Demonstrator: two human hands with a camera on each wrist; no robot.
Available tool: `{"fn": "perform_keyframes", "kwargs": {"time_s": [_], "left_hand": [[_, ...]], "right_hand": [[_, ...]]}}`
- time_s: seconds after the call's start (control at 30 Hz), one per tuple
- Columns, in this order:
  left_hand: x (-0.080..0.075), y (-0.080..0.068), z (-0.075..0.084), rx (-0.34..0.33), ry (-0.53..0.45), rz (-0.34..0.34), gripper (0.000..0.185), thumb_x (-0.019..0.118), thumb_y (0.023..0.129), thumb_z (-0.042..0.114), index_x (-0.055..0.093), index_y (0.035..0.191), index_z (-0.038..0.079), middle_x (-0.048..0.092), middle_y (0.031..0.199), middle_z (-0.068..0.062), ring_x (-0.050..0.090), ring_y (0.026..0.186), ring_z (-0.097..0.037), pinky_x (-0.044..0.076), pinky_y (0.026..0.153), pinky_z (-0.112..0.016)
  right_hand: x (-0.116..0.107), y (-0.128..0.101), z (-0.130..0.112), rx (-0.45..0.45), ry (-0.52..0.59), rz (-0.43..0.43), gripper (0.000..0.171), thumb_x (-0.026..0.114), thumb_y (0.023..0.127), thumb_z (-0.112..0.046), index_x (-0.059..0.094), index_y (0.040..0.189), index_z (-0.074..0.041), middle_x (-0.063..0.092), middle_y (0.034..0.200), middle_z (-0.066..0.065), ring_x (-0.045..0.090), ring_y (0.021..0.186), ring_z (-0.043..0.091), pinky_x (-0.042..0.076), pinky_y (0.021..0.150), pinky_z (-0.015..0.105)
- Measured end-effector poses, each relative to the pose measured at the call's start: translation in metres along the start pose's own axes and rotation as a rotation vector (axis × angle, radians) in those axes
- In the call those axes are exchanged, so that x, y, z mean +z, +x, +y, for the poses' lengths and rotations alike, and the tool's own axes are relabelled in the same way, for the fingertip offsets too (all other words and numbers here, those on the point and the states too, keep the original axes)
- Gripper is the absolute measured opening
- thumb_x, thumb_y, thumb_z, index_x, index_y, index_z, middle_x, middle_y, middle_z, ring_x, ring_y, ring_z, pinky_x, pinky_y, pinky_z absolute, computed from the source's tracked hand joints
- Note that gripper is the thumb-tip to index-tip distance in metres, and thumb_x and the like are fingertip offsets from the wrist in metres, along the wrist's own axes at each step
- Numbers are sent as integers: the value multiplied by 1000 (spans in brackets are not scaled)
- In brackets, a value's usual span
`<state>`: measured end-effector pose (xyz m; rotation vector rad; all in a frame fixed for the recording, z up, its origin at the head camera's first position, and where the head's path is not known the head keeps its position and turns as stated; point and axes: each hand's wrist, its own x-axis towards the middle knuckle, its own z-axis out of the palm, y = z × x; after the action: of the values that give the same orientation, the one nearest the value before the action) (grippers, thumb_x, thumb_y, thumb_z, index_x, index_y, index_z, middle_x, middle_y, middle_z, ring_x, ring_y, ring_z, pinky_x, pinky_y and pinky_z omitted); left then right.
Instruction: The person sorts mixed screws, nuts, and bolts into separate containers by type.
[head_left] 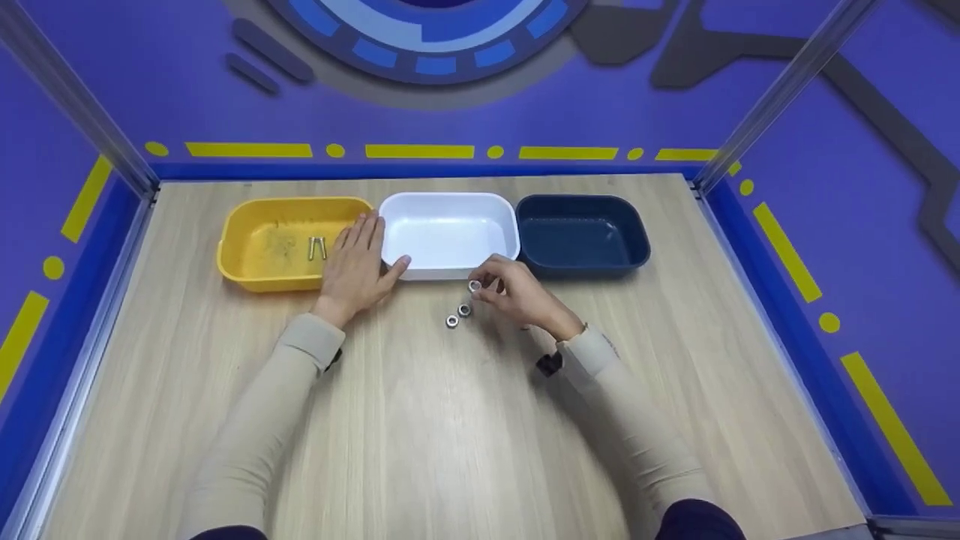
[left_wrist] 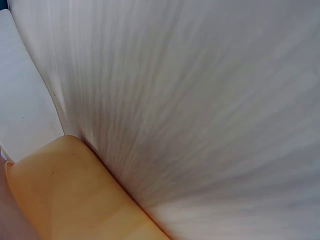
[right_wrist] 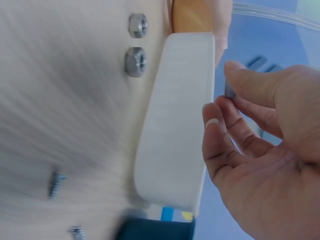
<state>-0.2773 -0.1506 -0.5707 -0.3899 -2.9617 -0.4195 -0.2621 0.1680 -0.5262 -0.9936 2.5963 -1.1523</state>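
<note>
My right hand [head_left: 517, 294] pinches a metal hex nut [right_wrist: 229, 92] between thumb and fingertips, raised beside the front right of the white tub [head_left: 450, 274]. Two more hex nuts [right_wrist: 135, 62] lie on the table in front of that tub. My left hand [head_left: 355, 266] rests with straight fingers where the yellow tub [head_left: 259, 285] and white tub meet, its thumb at the white front rim. Two small metal bolts [head_left: 317, 248] lie in the yellow tub. The left wrist view shows mostly table, with the yellow and white tub walls at its left.
A dark blue tub [head_left: 585, 271] stands against the white tub's right side. In the right wrist view two small screws [right_wrist: 57, 184] lie on the table, blurred. Purple panels [head_left: 450, 120] wall the wooden table [head_left: 420, 420] at the back and sides.
</note>
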Motion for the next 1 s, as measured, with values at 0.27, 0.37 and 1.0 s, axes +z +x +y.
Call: {"fn": "perform_keyframes", "kwargs": {"time_s": [0.27, 0.37, 1.0], "left_hand": [[-2, -1, -1, -6, 1, -2, 95, 32, 108, 69, 19, 169, -2, 16, 178, -20, 14, 166, -38, 14, 136, -54], [-2, -1, -1, -5, -9, 2, 95, 34, 107, 69, 20, 169, -2, 17, 178, -21, 15, 166, -38, 15, 136, -54], [-1, 0, -1, -6, 11, -18, 96, 32, 107, 71, 19, 169, -1, 16, 179, -19, 15, 166, -37, 15, 136, -53]], "right_hand": [[-11, 18, -12, -9, -21, -10, 18, 76, 98, -6, 75, 115, 0, 71, 109, 14, 71, 99, 26, 59, 79, 32], [-14, 26, -14, -28, -40, -6, 18, 75, 99, -6, 76, 115, 1, 71, 109, 15, 71, 100, 27, 61, 80, 39], [-19, 71, -23, 11, -81, 29, 20, 71, 104, -14, 75, 119, -2, 71, 114, 12, 70, 104, 23, 60, 86, 36]]}}
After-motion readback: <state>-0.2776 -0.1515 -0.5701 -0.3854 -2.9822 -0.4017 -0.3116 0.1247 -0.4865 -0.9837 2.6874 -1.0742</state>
